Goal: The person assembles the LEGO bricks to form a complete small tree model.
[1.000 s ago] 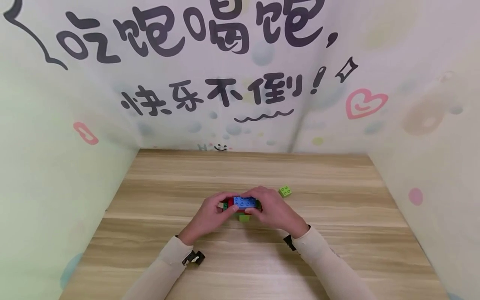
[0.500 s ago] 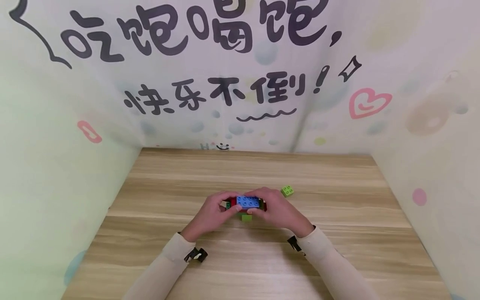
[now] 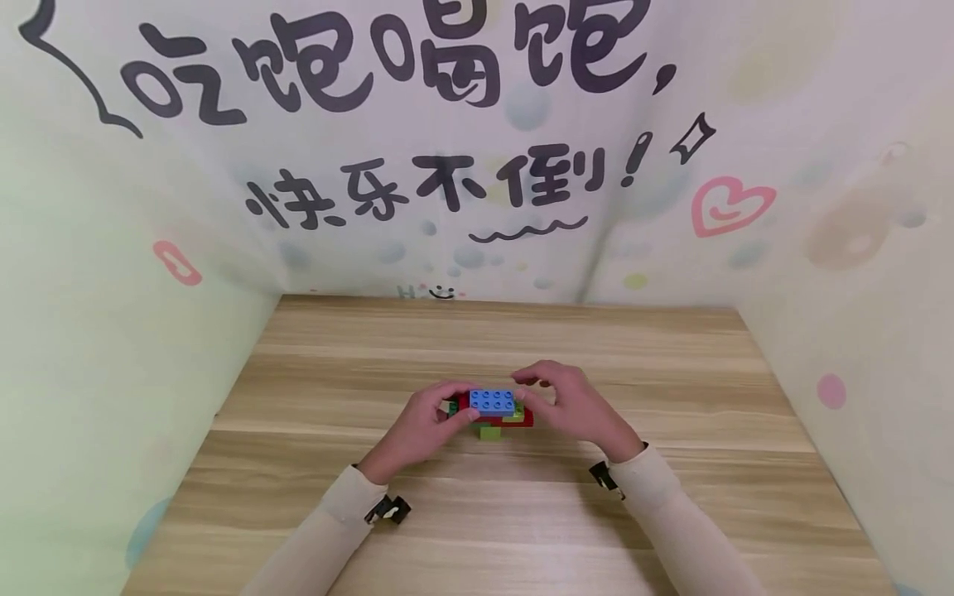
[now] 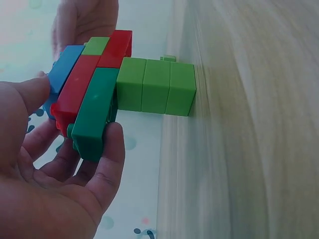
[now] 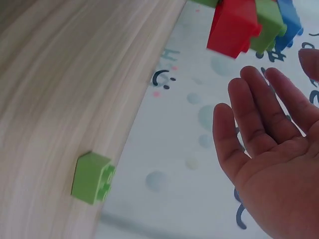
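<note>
In the middle of the table, my left hand (image 3: pixel 419 426) grips the left side of a stacked block build. A blue eight-stud block (image 3: pixel 492 402) forms its top. Below it the left wrist view shows red blocks (image 4: pixel 79 84), a light green block (image 4: pixel 97 46) and a dark green block (image 4: pixel 94 112). A column of light green blocks (image 4: pixel 157 87) supports these from the table. My left thumb touches the blue block, with fingers around the far side and underneath. My right hand (image 5: pixel 279 154) is held just right of the build, fingers extended, holding nothing.
A loose light green block (image 5: pixel 88 178) lies on the wooden table (image 3: pixel 671 497), hidden behind my right hand in the head view. White printed walls (image 3: pixel 477 265) enclose the back and both sides. Black straps (image 3: pixel 390 509) sit at the wrists.
My right hand has let go of the build and moved off to the right, uncovering its right end. My left hand keeps its grip, and the build has stayed in place.
</note>
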`<control>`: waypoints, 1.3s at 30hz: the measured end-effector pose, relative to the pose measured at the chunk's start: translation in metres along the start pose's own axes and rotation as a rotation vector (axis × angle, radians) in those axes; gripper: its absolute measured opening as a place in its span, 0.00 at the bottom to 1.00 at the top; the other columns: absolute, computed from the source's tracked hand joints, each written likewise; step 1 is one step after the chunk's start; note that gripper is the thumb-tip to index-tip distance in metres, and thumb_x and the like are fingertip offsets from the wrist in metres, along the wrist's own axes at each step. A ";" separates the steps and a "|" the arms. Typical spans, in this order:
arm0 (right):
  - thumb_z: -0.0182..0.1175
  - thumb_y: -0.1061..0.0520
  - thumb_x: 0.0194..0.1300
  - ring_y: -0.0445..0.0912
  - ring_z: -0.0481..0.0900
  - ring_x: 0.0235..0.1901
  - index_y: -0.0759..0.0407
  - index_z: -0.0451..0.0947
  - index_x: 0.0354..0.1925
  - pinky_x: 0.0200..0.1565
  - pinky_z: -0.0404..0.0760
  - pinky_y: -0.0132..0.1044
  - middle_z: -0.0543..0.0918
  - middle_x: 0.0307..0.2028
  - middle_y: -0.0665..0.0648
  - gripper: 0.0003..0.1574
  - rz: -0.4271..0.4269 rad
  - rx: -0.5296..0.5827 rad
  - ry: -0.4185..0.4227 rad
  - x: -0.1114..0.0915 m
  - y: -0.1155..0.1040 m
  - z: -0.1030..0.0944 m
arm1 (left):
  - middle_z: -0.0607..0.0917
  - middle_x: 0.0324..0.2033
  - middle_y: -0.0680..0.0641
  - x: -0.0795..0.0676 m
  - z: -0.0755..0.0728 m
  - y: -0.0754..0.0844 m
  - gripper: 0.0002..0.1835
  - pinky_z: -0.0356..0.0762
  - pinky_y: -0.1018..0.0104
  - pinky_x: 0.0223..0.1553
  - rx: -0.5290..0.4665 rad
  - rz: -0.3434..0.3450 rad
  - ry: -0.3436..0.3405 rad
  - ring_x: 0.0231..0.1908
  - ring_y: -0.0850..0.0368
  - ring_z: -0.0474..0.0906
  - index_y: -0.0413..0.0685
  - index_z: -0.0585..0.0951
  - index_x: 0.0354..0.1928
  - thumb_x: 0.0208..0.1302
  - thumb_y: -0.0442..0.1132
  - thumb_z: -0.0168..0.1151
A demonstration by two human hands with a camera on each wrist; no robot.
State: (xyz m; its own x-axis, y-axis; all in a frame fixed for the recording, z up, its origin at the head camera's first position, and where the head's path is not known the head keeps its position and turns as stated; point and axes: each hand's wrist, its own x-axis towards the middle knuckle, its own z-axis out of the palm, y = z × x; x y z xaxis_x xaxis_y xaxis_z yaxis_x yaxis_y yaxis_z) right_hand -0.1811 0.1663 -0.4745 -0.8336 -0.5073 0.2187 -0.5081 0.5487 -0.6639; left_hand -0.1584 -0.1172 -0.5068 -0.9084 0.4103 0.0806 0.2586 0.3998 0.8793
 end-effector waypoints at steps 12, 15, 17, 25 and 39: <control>0.68 0.53 0.74 0.54 0.86 0.52 0.58 0.85 0.57 0.54 0.87 0.57 0.90 0.52 0.57 0.17 0.155 -0.032 0.108 0.002 0.040 -0.010 | 0.84 0.61 0.48 0.000 0.000 0.001 0.23 0.84 0.70 0.44 -0.017 0.005 -0.012 0.51 0.54 0.82 0.55 0.81 0.68 0.74 0.48 0.68; 0.67 0.53 0.75 0.55 0.85 0.54 0.60 0.84 0.58 0.55 0.86 0.57 0.89 0.53 0.59 0.19 0.201 -0.039 0.119 0.002 0.049 -0.014 | 0.84 0.61 0.49 0.000 0.000 -0.001 0.22 0.85 0.70 0.43 -0.029 0.008 -0.013 0.50 0.55 0.82 0.57 0.81 0.67 0.74 0.48 0.68; 0.66 0.52 0.75 0.56 0.85 0.54 0.61 0.83 0.59 0.56 0.86 0.57 0.88 0.54 0.60 0.20 0.229 -0.048 0.123 0.001 0.054 -0.016 | 0.84 0.61 0.49 0.000 0.001 -0.002 0.22 0.85 0.70 0.42 -0.037 0.008 -0.015 0.50 0.55 0.82 0.59 0.81 0.67 0.74 0.48 0.68; 0.66 0.54 0.74 0.62 0.82 0.56 0.67 0.81 0.61 0.58 0.83 0.60 0.86 0.56 0.67 0.24 0.319 -0.056 0.100 -0.003 0.066 -0.021 | 0.83 0.62 0.48 -0.001 0.000 -0.002 0.22 0.87 0.69 0.44 -0.087 0.003 -0.008 0.52 0.53 0.84 0.60 0.81 0.66 0.73 0.50 0.69; 0.70 0.57 0.71 0.59 0.82 0.53 0.64 0.81 0.63 0.55 0.83 0.57 0.84 0.58 0.65 0.26 0.402 -0.128 -0.048 -0.005 0.082 -0.022 | 0.83 0.61 0.49 -0.002 -0.002 -0.002 0.23 0.86 0.69 0.49 -0.104 -0.003 0.010 0.57 0.49 0.82 0.60 0.82 0.65 0.70 0.48 0.73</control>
State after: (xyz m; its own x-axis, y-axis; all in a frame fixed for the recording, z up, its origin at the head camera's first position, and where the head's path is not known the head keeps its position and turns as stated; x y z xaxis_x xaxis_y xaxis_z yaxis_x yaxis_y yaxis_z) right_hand -0.2232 0.2287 -0.5143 -0.9613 -0.2649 -0.0753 -0.1698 0.7856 -0.5950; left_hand -0.1574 -0.1204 -0.5075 -0.9124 0.4009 0.0824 0.2211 0.3133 0.9236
